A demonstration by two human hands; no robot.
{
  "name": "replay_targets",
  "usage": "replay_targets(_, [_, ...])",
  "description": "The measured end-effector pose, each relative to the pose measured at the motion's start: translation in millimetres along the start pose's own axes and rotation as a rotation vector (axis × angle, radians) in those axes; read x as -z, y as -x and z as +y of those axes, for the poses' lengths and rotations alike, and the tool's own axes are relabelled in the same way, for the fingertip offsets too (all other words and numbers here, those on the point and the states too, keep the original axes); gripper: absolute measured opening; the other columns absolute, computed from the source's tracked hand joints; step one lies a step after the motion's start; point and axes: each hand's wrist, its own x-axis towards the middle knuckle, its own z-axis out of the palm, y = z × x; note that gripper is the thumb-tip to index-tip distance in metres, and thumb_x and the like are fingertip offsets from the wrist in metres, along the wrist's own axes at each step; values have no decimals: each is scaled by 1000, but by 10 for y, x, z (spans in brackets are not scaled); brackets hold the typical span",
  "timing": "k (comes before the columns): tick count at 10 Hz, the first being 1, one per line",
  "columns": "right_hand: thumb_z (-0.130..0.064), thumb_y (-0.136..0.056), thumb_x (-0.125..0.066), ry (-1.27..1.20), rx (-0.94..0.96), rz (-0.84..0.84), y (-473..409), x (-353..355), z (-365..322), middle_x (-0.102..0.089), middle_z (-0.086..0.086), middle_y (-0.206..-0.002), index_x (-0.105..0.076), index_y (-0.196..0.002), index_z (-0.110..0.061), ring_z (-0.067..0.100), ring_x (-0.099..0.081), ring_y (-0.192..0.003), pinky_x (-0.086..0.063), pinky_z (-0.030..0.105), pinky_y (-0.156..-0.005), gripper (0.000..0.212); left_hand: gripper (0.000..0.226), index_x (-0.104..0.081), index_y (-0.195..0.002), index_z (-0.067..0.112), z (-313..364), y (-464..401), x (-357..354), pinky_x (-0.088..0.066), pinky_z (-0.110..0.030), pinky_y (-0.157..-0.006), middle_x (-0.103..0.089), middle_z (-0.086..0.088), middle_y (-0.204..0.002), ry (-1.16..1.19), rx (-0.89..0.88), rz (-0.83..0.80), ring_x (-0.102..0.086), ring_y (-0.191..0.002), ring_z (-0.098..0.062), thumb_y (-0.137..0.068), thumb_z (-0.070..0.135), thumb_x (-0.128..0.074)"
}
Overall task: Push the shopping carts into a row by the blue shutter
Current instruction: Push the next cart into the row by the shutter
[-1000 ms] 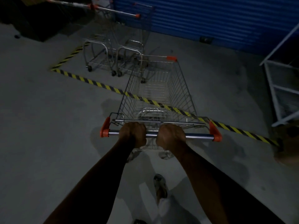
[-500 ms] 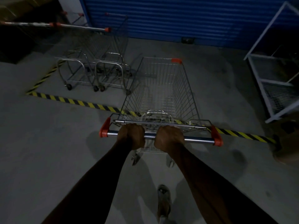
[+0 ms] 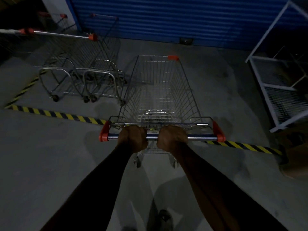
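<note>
A wire shopping cart [image 3: 160,90] with orange corner caps stands in front of me, its nose pointing at the blue shutter [image 3: 166,15]. My left hand [image 3: 134,136] and my right hand [image 3: 171,137] both grip its metal handle bar [image 3: 202,137], close together near the middle. The cart's basket is past the yellow-black floor tape [image 3: 55,114]. To its left stand two parked carts [image 3: 83,69] side by side, facing the shutter, the nearer one almost touching my cart's left side.
A white metal rack [image 3: 276,77] stands at the right, close to the shutter. A brown box [image 3: 295,157] lies at the right edge by the tape. Another cart [image 3: 63,19] shows dimly at the far left behind a white pillar [image 3: 58,9]. My foot [image 3: 164,217] is below.
The cart and I have rolled forward toward the shutter; the basket has crossed the floor tape and drawn level with the two parked carts. Both hands kept their grip.
</note>
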Motion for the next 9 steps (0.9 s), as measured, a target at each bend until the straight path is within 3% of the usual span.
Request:
replay_targets(1, [-34,-88,-57,23,-6,41,-554,72,-7,-70,7,-107,-67,-101,-17,31,-67,-98,-50,35,-79,23,28,-68,-77,17,-270,-335,-16,-41,-30,-58,-67,-8,-71,72,67,-180,-65,-65,-32,-67,43,-66])
replay_targets(2, [-38,-82,-60,12,-24,74,-863,149,-87,-71,5,-107,-67,-98,-19,30,-68,-97,-53,35,-82,26,28,-67,-69,15,-542,-670,27,-42,-29,-53,-64,-8,-64,55,66,-131,-63,-57,-31,-62,42,-67])
replay_targets(3, [-48,-77,-65,-1,-100,31,-1479,393,-300,-71,5,-110,-68,-103,-20,29,-68,-100,-53,36,-83,38,28,-67,-82,16,-1021,-1107,0,-50,-32,-62,-67,-7,-79,108,77,-202,-67,-72,-31,-76,41,-57])
replay_targets(5, [-32,-87,-57,20,-148,38,-2320,645,-518,-69,10,-107,-67,-101,-16,33,-66,-97,-52,36,-80,23,31,-68,-97,20,-1762,-1810,-203,-51,-35,-80,-71,-4,-100,171,63,-256,-67,-94,-28,-75,41,-61])
replay_targets(7, [-33,-75,-59,-17,-193,31,-3043,891,-679,-72,6,-104,-68,-94,-17,31,-69,-95,-55,35,-80,26,32,-68,-102,18,-2289,-2398,-365,-52,-36,-83,-71,-6,-107,178,30,-259,-67,-100,-28,-79,39,-62])
replay_targets(9, [-36,-78,-63,-52,-221,-21,-3722,1076,-695,-69,7,-112,-69,-105,-19,32,-67,-101,-55,37,-81,32,30,-66,-103,20,-2698,-2948,-567,-51,-35,-80,-69,-4,-107,172,11,-274,-66,-99,-26,-81,40,-61])
